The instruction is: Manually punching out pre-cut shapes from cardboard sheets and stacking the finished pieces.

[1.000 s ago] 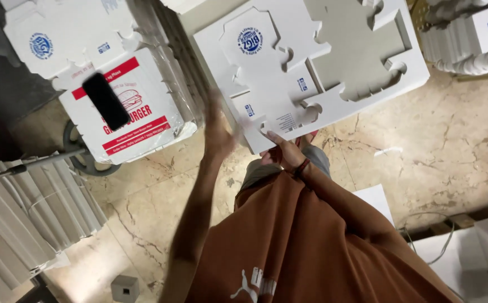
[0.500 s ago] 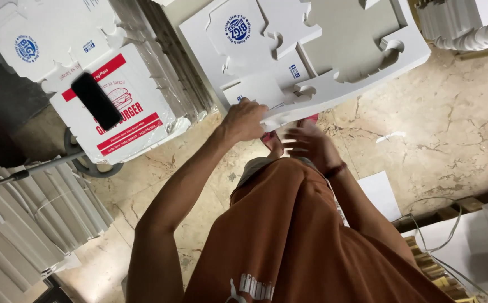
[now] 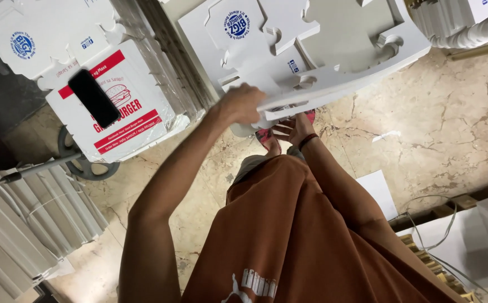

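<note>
A flat white die-cut cardboard box blank (image 3: 333, 39) with a round blue print lies tilted in front of me above the marble floor. My left hand (image 3: 244, 104) grips its near edge from above, fingers curled over the card. My right hand (image 3: 293, 128) is under the same edge, fingers touching the underside of the blank. Below the hands I see my brown shirt (image 3: 311, 235) and a foot in a patterned sandal (image 3: 269, 140).
A stack of white printed box blanks (image 3: 109, 112) stands at the left with a black phone (image 3: 93, 97) lying on top. Bundles of flat cartons (image 3: 25, 224) fill the lower left. More white stacks (image 3: 468, 22) sit top right. A loose white sheet (image 3: 378, 191) lies on the floor.
Both hands have closed in on the near edge of the blank, and its near edge has lifted and tilted. The view has shifted slightly right.
</note>
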